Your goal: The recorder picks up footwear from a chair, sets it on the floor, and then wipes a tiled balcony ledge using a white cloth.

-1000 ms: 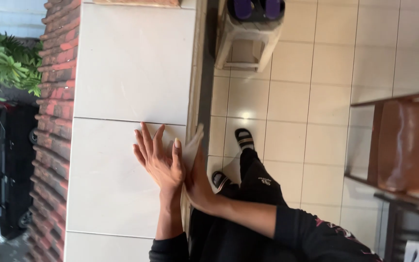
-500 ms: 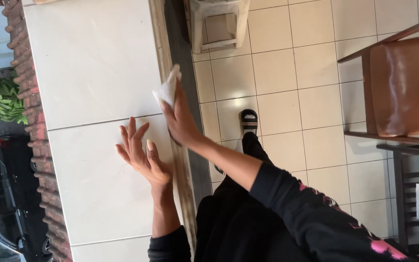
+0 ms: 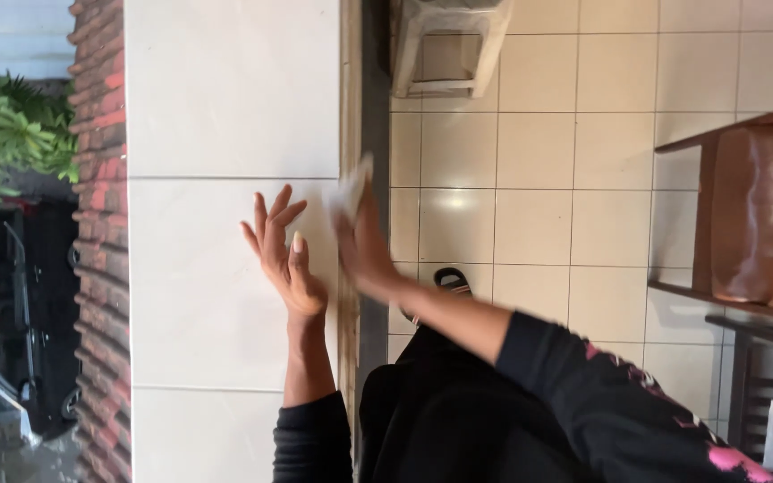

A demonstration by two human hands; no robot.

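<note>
My left hand (image 3: 284,255) rests flat, fingers spread, on a white tiled ledge (image 3: 216,107). Just to its right, my right hand (image 3: 364,246) is closed on a white cloth (image 3: 349,190) and presses it against the ledge's edge. The right hand is motion-blurred. Both arms wear black sleeves, and the right one (image 3: 619,402) has a pink print.
Red brick (image 3: 100,268) faces the ledge's far side, with a green plant (image 3: 11,134) and a dark car (image 3: 11,331) beyond. On the beige tiled floor (image 3: 539,179) stand a white plastic stool (image 3: 449,45) and a brown wooden chair (image 3: 753,215). My sandalled foot (image 3: 449,284) shows.
The right hand pushed the cloth forward along the ledge's edge, then drew it back level with the left fingertips. The left hand stayed flat on the tile.
</note>
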